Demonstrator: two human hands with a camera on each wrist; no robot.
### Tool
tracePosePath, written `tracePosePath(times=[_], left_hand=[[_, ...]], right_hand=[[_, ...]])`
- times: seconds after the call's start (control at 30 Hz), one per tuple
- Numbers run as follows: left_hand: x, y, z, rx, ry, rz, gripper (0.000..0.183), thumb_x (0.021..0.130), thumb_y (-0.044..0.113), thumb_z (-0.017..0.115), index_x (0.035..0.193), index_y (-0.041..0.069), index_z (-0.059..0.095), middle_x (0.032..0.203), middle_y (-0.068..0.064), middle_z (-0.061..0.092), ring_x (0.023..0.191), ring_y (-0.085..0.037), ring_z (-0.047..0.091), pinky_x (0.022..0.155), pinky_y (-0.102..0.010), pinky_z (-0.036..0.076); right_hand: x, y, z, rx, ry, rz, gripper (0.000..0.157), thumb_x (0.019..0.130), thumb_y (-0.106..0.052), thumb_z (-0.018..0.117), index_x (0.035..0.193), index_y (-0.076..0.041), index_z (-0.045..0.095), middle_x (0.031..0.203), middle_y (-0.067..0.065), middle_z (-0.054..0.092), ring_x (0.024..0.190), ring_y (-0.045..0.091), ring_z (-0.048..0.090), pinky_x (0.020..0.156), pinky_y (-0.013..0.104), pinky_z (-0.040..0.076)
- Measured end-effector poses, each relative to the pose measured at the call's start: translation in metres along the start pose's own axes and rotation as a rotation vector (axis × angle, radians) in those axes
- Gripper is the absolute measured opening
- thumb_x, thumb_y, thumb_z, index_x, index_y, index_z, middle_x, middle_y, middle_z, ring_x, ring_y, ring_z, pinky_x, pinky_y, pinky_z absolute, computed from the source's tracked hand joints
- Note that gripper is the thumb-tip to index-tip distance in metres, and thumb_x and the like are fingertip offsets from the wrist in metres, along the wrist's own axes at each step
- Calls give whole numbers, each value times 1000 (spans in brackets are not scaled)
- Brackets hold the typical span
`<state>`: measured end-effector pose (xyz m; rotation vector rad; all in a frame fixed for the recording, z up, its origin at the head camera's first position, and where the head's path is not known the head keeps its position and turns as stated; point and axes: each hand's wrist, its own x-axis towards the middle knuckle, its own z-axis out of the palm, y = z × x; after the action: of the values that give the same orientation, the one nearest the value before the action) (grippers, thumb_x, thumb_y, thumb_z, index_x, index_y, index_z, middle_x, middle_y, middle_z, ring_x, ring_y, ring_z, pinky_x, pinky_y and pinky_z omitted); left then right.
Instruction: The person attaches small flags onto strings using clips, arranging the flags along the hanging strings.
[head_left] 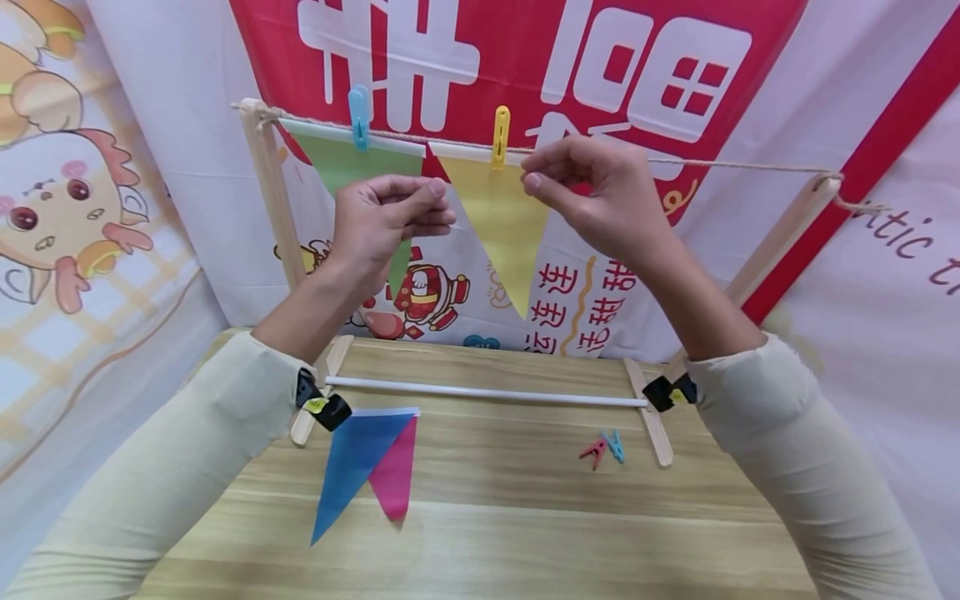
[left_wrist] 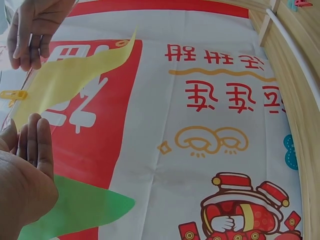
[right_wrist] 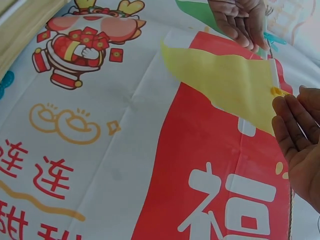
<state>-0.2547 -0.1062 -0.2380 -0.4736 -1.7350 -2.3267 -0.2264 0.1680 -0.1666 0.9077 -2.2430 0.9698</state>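
A yellow pennant [head_left: 495, 217] hangs by its white top strip from a thin rope [head_left: 720, 164], with a yellow clothespin [head_left: 501, 137] on it. My right hand [head_left: 600, 187] is beside the pennant's upper right corner, fingers loosely bent, with no grip visible. Left of the pennant is my left hand [head_left: 393, 212], its fingers relaxed and holding nothing. Behind that hand a green pennant [head_left: 337, 158] hangs under a blue clothespin [head_left: 360, 121], partly hidden. In the right wrist view, my right fingertips [right_wrist: 280, 107] come close to the yellow clothespin.
Wooden posts [head_left: 270, 183] hold the rope at both ends, and a white rod [head_left: 487, 392] joins their feet. On the wooden table [head_left: 525, 533] lie a blue pennant [head_left: 356, 458] overlapping a pink one [head_left: 393, 479], plus a red clothespin [head_left: 594, 452] and a blue one [head_left: 615, 446].
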Motion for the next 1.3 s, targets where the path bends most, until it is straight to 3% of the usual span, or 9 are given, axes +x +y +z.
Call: tracePosePath(times=[0.6, 1.0, 1.3], left_hand=[[-6, -6, -3, 39, 2, -22, 26, 104, 22, 82, 125, 7, 85, 104, -4, 88, 94, -18, 88, 91, -29, 70], [-12, -13, -5, 37, -11, -19, 25, 105, 19, 82, 124, 4, 84, 104, -7, 88, 92, -17, 88, 91, -30, 71], [-17, -18, -7, 36, -26, -42, 27, 104, 22, 84, 125, 6, 85, 104, -8, 89, 93, -19, 88, 90, -33, 71]], right_hand=[[-25, 16, 1, -2, -17, 135, 28, 104, -31, 82, 126, -12, 85, 122, 2, 85, 106, 12, 81, 95, 20, 67], [-42, 34, 3, -18, -9, 177, 31, 106, -35, 80, 130, -15, 84, 124, -2, 86, 105, 9, 80, 94, 18, 66], [-55, 46, 8, 6, 2, 160, 30, 106, -32, 81, 129, -13, 84, 120, 0, 86, 101, 7, 80, 90, 18, 66]])
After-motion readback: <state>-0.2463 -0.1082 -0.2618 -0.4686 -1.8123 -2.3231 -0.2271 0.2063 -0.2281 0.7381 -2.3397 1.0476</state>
